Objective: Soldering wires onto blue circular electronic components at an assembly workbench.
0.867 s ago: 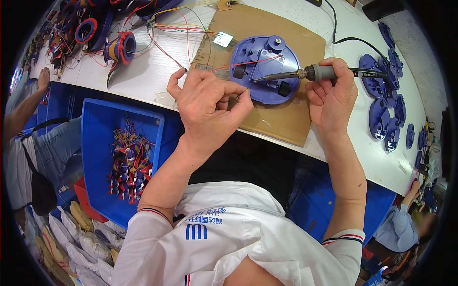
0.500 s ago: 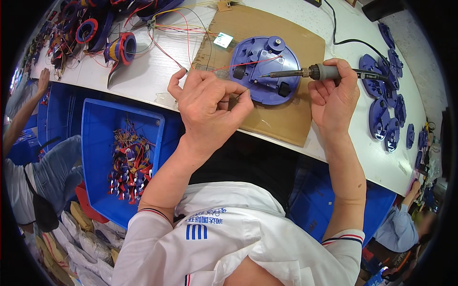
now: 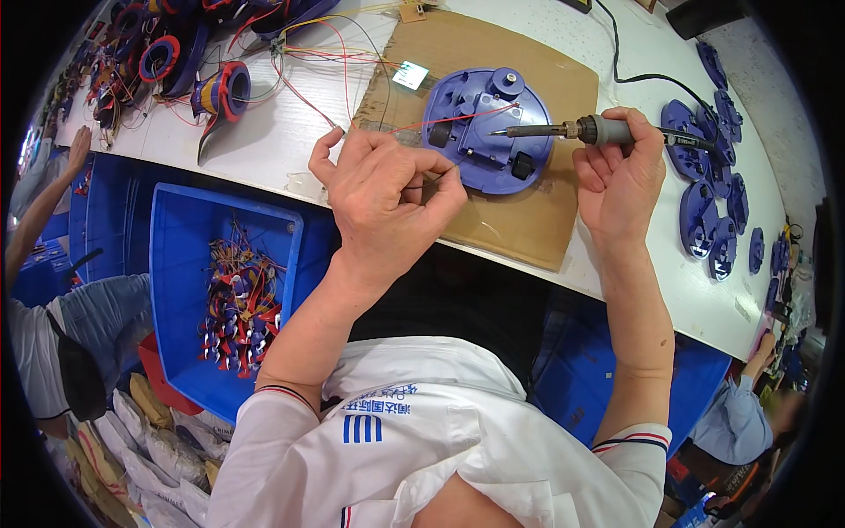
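Observation:
My right hand (image 3: 620, 176) grips a soldering iron (image 3: 607, 131) by its grey sleeve. Its metal tip points left, over the middle of a round purple plastic base (image 3: 493, 172); whether it touches cannot be made out. My left hand (image 3: 383, 198) is closed in a pinch at the base's lower left edge. From its fingertips a thin dark wire (image 3: 461, 163) runs to a small shiny spot on the base. A red wire (image 3: 466, 116) crosses the base to another spot near its top. Black wheels sit in the base's sides, and brown cardboard (image 3: 546, 229) lies beneath it.
Purple and red shells with loose wires (image 3: 224, 92) crowd the table's left. More purple bases (image 3: 700, 220) lie at the right, near the iron's black cord (image 3: 651, 77). A blue bin (image 3: 180, 290) of wired parts stands below left. Other people are at both sides.
The soldering iron's tip has drawn back slightly to the right and up over the base. My right hand has shifted a little right; my left hand keeps its pinch in place.

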The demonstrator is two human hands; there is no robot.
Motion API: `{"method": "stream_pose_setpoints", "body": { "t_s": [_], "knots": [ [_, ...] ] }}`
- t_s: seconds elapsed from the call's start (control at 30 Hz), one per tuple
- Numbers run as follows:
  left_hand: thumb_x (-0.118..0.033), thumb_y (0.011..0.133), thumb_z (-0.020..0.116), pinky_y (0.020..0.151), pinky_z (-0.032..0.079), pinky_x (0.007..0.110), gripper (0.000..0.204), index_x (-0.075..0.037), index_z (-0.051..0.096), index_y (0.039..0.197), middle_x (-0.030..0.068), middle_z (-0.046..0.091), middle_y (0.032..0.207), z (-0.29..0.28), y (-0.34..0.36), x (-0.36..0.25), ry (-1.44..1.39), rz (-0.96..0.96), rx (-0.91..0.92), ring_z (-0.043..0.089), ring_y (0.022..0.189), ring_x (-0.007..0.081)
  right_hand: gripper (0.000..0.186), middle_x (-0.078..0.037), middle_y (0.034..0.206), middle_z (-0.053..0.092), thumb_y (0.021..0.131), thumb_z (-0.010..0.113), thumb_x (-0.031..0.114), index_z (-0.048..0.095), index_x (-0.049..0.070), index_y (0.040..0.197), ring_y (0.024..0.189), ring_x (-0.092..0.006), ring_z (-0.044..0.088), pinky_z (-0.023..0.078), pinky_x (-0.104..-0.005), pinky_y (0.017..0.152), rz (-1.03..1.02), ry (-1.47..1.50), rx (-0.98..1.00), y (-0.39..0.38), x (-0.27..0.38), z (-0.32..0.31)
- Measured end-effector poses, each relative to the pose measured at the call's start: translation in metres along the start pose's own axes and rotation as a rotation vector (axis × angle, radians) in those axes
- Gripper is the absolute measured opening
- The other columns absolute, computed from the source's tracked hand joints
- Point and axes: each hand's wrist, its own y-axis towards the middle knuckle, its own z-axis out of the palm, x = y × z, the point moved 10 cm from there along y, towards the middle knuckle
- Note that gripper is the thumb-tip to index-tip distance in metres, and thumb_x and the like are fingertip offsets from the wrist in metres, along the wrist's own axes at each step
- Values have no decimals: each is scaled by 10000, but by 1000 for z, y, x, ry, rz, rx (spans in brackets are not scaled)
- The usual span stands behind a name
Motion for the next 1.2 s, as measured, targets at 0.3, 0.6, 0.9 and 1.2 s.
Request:
{"method": "stream_pose_setpoints", "body": {
  "t_s": [0.3,0.6,0.9,1.2],
  "knots": [
    [-41,573,695,933,241,354,152,-141,607,645,-59,471,580,-1,-2,-2,36,9,41,459,688,118,221,-53,698,533,882,523,242,575,28,902,475,-41,303,199,-171,388,-40,40,-14,4,12,-3],
    [-227,577,745,939,240,388,541,-113,585,1082,55,555,981,15,29,-43,128,81,171,486,899,219,198,-31,630,505,875,547,217,567,22,898,446,-43,281,178,-174,365,-134,151,22,16,36,-20],
    [-284,638,732,903,319,355,626,-80,524,1192,124,562,1030,33,43,-9,-134,-145,245,491,943,255,174,-39,634,509,871,561,203,569,32,905,432,-38,226,171,-173,363,-33,267,-98,23,32,-29],
    [-339,703,710,876,352,355,604,-58,518,1203,150,560,1024,-50,47,62,230,-44,-83,471,973,270,165,-57,690,534,881,558,213,553,55,927,454,-34,235,177,-169,369,-66,222,-53,23,34,-30]
  ]
}}
